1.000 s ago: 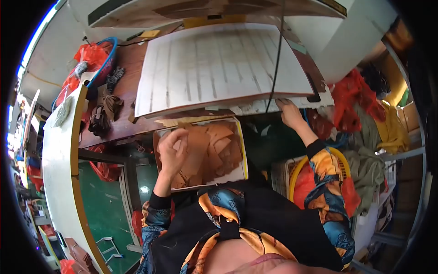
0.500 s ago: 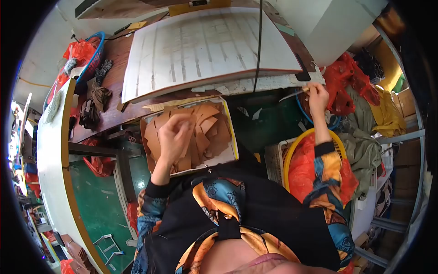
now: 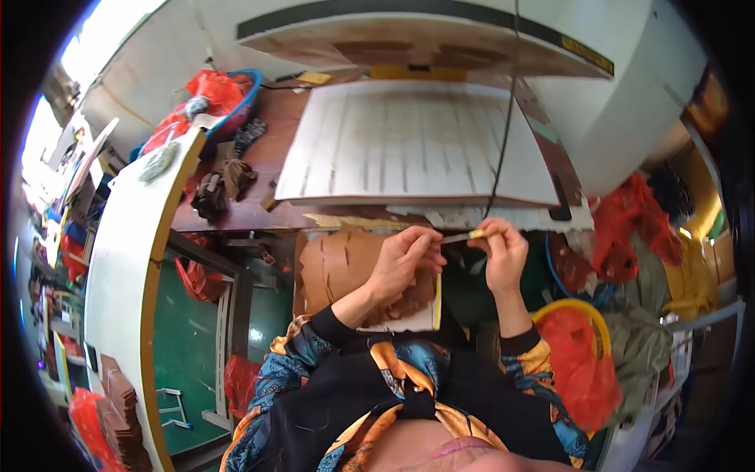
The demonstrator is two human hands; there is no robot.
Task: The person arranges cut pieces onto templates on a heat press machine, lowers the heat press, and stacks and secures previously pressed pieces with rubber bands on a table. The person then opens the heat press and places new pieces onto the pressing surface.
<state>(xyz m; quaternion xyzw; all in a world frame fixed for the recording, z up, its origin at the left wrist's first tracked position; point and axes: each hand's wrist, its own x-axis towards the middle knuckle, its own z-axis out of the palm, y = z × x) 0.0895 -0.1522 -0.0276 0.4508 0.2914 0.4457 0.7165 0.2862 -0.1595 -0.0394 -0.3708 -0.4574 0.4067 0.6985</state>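
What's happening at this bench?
A person is working with two bare hands. The right hand grips a thin tool by its yellowish end, its other end pointing at the left hand. Whether the left fingers hold anything is hard to tell. Beneath the left hand sits an open box of flat brown pieces. Beyond it, a white panel with dark streaks lies on the bench.

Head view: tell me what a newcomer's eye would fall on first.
First comes the striped white board, large and bright on the table at upper centre. Just below it in view, the right hand holds a thin tool pointing toward the left hand, beside the brown pieces. Red bags stand out at both sides.
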